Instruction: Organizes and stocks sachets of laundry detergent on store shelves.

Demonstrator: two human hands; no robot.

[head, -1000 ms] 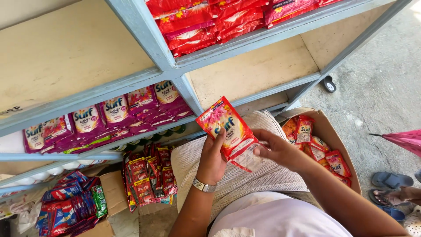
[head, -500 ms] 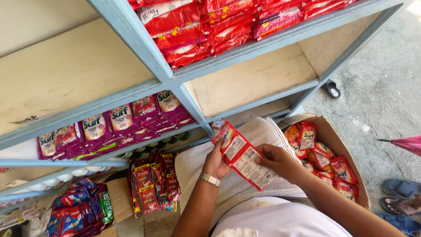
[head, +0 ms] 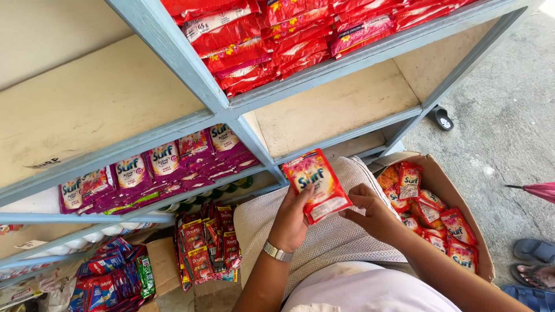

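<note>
Two hands hold one red sachet in front of a grey shelf.

The shelf (head: 191,81) stands ahead, the cardboard box (head: 457,199) of sachets to the right. The red sachet (head: 317,184) sits between both hands, long axis tilted up-left. The left hand (head: 291,222) grips its lower left edge; the right hand (head: 374,212) pinches its lower right corner, both arms bent inward.

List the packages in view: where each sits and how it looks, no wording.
Red sachets: held between left hand and right hand, flat, pink flowers.
Box sachets: red, loose in the cardboard box, right.
Top-shelf packs: red, stacked.
Purple sachets: middle shelf, a row.
Dark red sachets: low, centre.
Blue sachets: bottom left.
</note>
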